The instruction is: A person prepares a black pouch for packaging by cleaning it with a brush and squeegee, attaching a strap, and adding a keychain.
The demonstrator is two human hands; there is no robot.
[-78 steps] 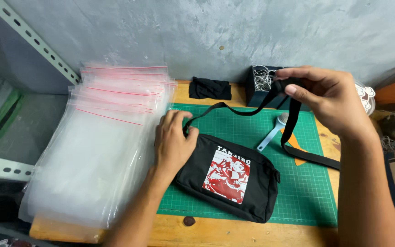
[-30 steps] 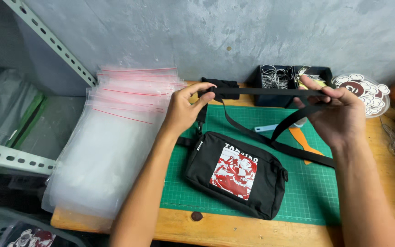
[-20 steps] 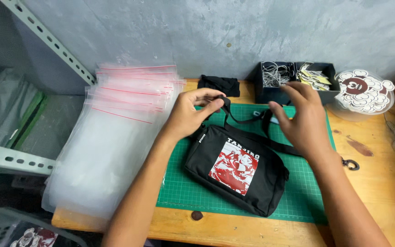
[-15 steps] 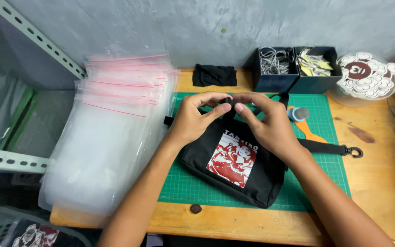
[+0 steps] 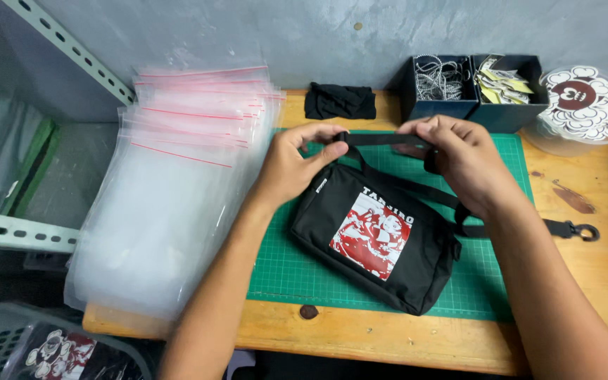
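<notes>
Both hands pinch the black strap (image 5: 381, 139) taut: left hand (image 5: 291, 165) at 9 o'clock, right hand (image 5: 462, 158) at 3 o'clock, fingers closed on it. The black sling bag (image 5: 378, 243) lies on the green cutting mat (image 5: 487, 281), zip bags (image 5: 177, 190) at 9 o'clock.

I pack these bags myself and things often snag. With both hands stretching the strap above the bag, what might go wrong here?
The strap is pinched taut between left hand and right hand; it may twist as it is folded. Its loose end with the metal clip trails off the green mat and could catch or scrape the wooden table. The black bag might slide toward the table's front edge.
</notes>
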